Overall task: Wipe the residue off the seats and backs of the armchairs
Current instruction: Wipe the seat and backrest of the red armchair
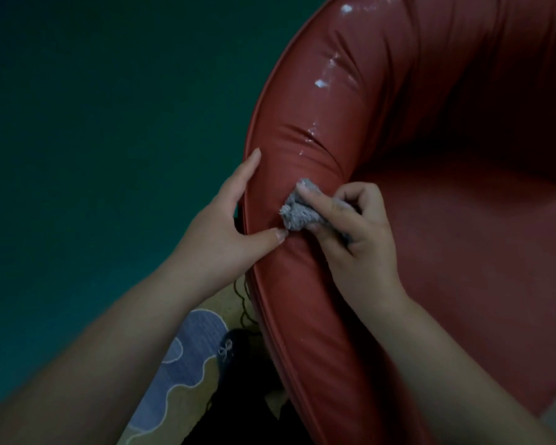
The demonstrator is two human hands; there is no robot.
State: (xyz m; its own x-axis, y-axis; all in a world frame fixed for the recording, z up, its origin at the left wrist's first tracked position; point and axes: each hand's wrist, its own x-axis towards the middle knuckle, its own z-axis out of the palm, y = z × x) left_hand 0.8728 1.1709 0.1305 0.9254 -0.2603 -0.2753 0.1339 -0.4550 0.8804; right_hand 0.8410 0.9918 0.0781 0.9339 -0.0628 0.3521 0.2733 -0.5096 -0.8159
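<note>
The right hand (pixel 350 226) clamped its fingers on a grey rag (pixel 297 210), wiping the red armchair (pixel 334 139)'s padded back while the left hand (pixel 235 216), fingers apart, braced it; glossy streaks (pixel 321 83) higher up likely needed wiping next.

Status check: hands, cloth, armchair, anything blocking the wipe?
Right hand grips grey cloth, pressed on red armchair back rim. Left hand open, braced on the rim's outer edge. Shiny streaks further up the back. Nothing blocking.

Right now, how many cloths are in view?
1. A crumpled grey cloth, held in the grip of the right hand against the padded rim of the red leather armchair. More could sit outside the frame.
</note>
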